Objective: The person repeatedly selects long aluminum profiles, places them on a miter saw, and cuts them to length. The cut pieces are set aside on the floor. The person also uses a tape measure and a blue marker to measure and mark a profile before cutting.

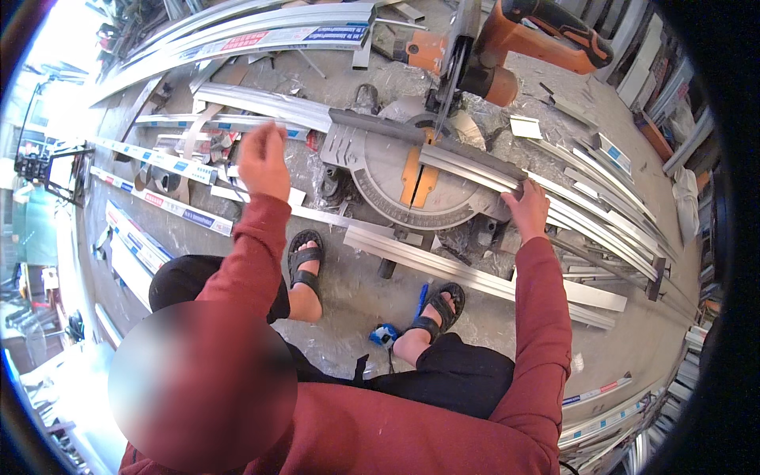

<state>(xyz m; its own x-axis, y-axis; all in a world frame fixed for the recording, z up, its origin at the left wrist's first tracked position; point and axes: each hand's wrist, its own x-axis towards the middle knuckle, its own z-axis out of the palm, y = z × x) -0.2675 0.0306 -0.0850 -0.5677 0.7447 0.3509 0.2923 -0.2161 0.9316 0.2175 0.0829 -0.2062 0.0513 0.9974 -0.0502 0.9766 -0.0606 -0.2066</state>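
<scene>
"Profile [467,169]: how does ours look, and where is it?"

"Silvery, straight, grooved lengthwise; we see it on the miter saw [378,172], against the fence [380,122], its left end at the orange insert [410,179]."

"And our hands?"

"Our right hand [529,209] is partly closed, clasping the profile; our left hand [265,164] hovers in mid-air, fingers bunched, but we cannot tell whether they pinch anything."
</scene>
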